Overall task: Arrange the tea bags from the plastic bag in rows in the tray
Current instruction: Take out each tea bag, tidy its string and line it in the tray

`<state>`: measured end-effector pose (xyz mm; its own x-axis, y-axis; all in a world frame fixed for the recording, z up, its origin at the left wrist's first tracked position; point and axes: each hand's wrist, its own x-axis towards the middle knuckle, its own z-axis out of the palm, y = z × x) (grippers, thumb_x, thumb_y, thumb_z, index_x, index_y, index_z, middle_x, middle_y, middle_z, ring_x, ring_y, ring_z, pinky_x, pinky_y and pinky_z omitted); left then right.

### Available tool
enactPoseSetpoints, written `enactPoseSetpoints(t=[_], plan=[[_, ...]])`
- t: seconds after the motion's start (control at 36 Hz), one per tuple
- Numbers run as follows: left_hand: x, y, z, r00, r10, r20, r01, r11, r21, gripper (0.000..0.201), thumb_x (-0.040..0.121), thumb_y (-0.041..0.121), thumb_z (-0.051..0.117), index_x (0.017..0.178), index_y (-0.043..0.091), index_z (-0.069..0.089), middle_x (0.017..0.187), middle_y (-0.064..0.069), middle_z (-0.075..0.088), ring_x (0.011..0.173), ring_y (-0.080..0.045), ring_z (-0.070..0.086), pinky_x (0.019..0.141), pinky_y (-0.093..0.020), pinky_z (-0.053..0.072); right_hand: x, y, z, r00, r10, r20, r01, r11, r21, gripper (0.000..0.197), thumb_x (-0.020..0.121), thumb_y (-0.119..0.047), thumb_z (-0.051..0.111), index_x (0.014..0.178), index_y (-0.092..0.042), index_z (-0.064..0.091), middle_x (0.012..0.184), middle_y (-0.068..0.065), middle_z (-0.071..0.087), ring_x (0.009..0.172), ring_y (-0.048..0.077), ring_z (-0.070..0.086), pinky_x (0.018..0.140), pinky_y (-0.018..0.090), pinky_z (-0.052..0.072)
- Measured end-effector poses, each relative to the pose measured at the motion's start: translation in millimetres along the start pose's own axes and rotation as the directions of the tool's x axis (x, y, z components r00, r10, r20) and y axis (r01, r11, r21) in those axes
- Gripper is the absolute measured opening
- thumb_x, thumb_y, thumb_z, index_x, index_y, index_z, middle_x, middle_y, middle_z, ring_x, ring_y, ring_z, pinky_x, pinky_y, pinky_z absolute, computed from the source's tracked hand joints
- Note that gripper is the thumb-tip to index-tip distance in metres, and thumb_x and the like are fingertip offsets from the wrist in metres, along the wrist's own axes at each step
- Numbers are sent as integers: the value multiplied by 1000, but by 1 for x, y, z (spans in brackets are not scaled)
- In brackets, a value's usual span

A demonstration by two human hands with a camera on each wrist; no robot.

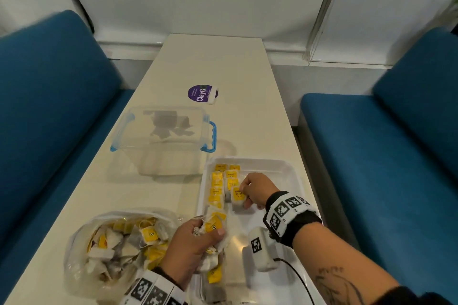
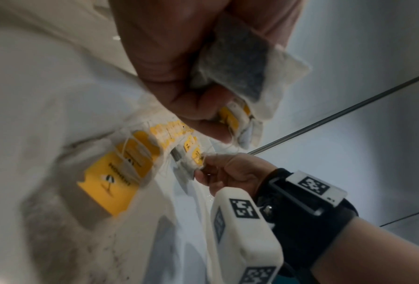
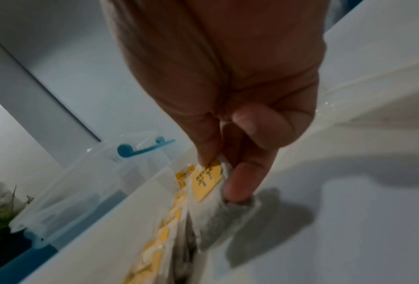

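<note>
right hand (image 1: 255, 189) pinches a tea bag (image 1: 238, 197) into the tray (image 1: 280, 166)'s second row, left hand (image 1: 195, 242) clutching a bunch of bags (image 1: 213, 226) to pass next

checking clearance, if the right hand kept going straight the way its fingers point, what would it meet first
Probably the second row of yellow-tagged tea bags in the white plastic tray: the right hand pinches a tea bag at that row's near end. Depth is unclear.
</note>
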<state>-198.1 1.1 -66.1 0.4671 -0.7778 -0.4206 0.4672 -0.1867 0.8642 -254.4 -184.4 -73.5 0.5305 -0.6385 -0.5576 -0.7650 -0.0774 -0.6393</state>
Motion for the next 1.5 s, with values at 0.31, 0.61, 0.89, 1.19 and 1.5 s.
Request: enactPoseSetpoints(t=[0.31, 0.61, 0.89, 1.19, 1.5], plan=[[-4, 3, 1, 1000, -17, -6, 16, 991, -129, 49, 36, 14, 87, 70, -3, 57, 54, -14, 53, 24, -6, 40, 31, -8, 29, 22, -2, 20, 1000, 12, -13, -12, 999, -48, 18, 81, -2, 63, 77, -15, 50, 80, 7, 63, 70, 19, 56, 54, 25, 41], [-2, 3, 0, 999, -29, -14, 29, 998, -58, 10, 78, -12, 63, 80, -8, 54, 41, -2, 49, 24, -5, 39, 31, -8, 29, 21, -1, 21, 998, -17, -58, 19, 999, 43, 19, 89, -15, 59, 77, -16, 45, 75, 7, 61, 61, 17, 57, 46, 21, 38], [-1, -1, -2, 999, -33, -2, 33, 994, -100, 8, 82, -12, 59, 80, -5, 55, 42, -1, 52, 25, -4, 40, 30, -7, 30, 19, -1, 20, 999, -12, -45, 10, 999, -34, 27, 88, -7, 54, 65, -18, 44, 74, 10, 62, 60, 22, 60, 60, 31, 54], [6, 2, -10, 995, -101, 8, 102, 987, -123, 29, 60, 6, 78, 83, -1, 62, 65, -14, 56, 46, -15, 44, 36, -15, 28, -23, -5, -8, 985, -156, -80, 169, 964, 204, 4, 88, -16, 60, 86, -15, 57, 78, -1, 61, 63, 10, 57, 46, 22, 37], [1, 4, -8, 984, -102, 146, 119, 987, -112, 24, 53, 3, 84, 74, 5, 72, 78, -19, 66, 78, -28, 60, 68, -25, 43, -82, -10, 5, 927, -295, 233, 263, 952, 157, 18, 80, -17, 73, 92, -7, 64, 71, 0, 62, 62, 10, 57, 47, 20, 37]])
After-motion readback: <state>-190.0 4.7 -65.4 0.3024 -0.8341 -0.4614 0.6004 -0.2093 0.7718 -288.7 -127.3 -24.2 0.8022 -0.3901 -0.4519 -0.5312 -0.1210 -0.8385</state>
